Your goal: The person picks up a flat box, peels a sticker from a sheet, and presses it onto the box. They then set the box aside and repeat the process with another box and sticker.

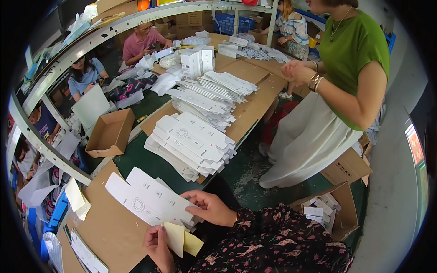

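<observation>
In front of me a white flat, unfolded carton (141, 198) with printed line drawings lies slanted on brown cardboard, with more white sheets partly showing beneath it. My right hand (211, 208) is closed at its right edge, thumb and fingers on the carton. Nearer to me, my left hand (158, 248) pinches a pale cream slip of paper (174, 237) by its upper left edge. A yellow slip (193, 244) shows beside and behind the cream one; whether they are joined I cannot tell. The left fingers sit just below the carton's lower edge.
Piles of flat white cartons (189, 139) stand beyond my hands, with upright white boxes (197, 63) behind. An open brown box (110, 133) sits left, under a white metal shelf frame (45, 150). A person in green (353, 59) stands right; others sit far left.
</observation>
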Motion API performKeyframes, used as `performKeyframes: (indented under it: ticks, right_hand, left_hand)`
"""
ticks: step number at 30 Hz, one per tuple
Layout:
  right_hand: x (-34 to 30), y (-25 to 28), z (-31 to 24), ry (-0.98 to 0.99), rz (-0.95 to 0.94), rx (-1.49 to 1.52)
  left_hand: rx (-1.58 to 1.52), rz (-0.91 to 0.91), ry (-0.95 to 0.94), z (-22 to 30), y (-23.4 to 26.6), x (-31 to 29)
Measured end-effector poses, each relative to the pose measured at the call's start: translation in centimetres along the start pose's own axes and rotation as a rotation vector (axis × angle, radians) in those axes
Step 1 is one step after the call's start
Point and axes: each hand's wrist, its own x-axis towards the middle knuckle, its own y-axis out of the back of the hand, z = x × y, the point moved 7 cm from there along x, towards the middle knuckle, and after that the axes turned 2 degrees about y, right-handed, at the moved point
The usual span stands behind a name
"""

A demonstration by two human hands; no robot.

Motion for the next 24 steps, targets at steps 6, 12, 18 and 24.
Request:
performKeyframes:
  ticks: [6,12,18,24]
  right_hand:
    - [1.4,3.1,-2.3,0.094,0.227,0.021]
    - [2.5,10.6,-6.3,0.211,0.515,-0.06]
    - [5.5,16.2,-6.1,0.136,0.534,-0.121]
    - [3.8,10.4,-12.3,0.753,0.702,-1.419]
  left_hand:
    - [0.119,-0.057,-0.034,0.7,-0.5,0.2]
    - [0.151,-0.059,0.036,1.3,-0.1,0.0]
    - [0.176,-0.053,0.059,0.8,0.6,-0.6]
    - [0.374,-0.079,-0.017,1.3,0.3,0.3]
